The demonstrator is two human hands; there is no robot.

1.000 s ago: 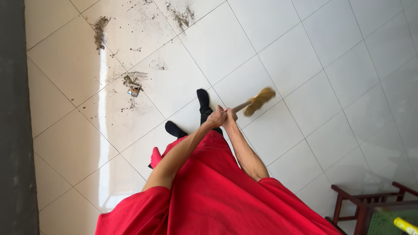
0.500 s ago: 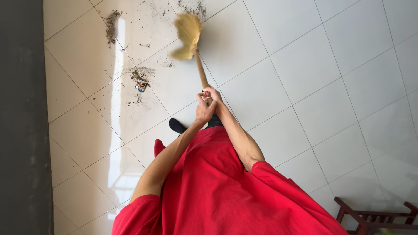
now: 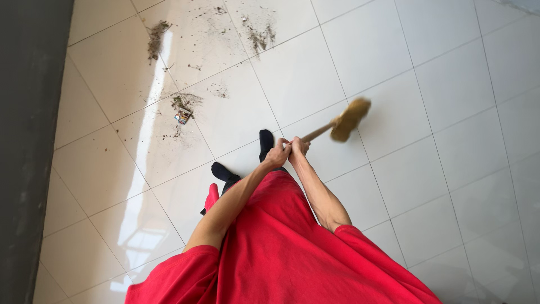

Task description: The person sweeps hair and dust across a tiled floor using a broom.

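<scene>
Along the left edge of the frame there's a dark wall (image 3: 28, 141), and everything right of it is open white tile floor (image 3: 450, 141) with plenty of room. No bins or pans anywhere, just dirt (image 3: 185, 104) scattered upper left with a small wrapper (image 3: 182, 117) in it. Mid-frame, the left hand (image 3: 278, 154) and right hand (image 3: 298, 147) are both closed around the broom (image 3: 343, 123), touching each other. Its handle runs up-right, blurry bristle head pointing toward the upper right.
</scene>
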